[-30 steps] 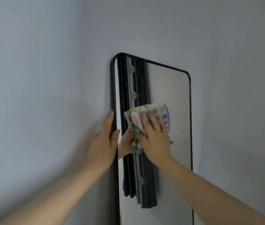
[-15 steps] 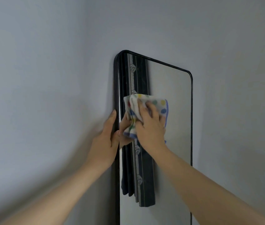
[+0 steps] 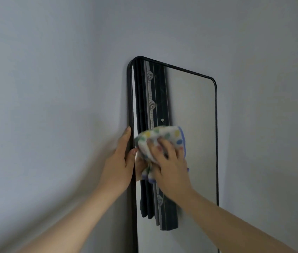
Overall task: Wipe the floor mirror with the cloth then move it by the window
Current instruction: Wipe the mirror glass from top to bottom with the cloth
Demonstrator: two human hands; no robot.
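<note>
Your right hand (image 3: 170,167) presses the spotted cloth (image 3: 162,136) flat against the floor mirror (image 3: 193,125), which leans on the wall (image 3: 53,88); your left hand (image 3: 120,161) grips its black left edge

A pale grey wall (image 3: 53,88) carried the scene, meeting a second wall (image 3: 265,125) in a corner. The floor mirror (image 3: 195,114) with its thin black frame stood upright against it in that corner, its left edge close to the left wall. The foot of the mirror lay below the view, so the floor could not be seen.
</note>
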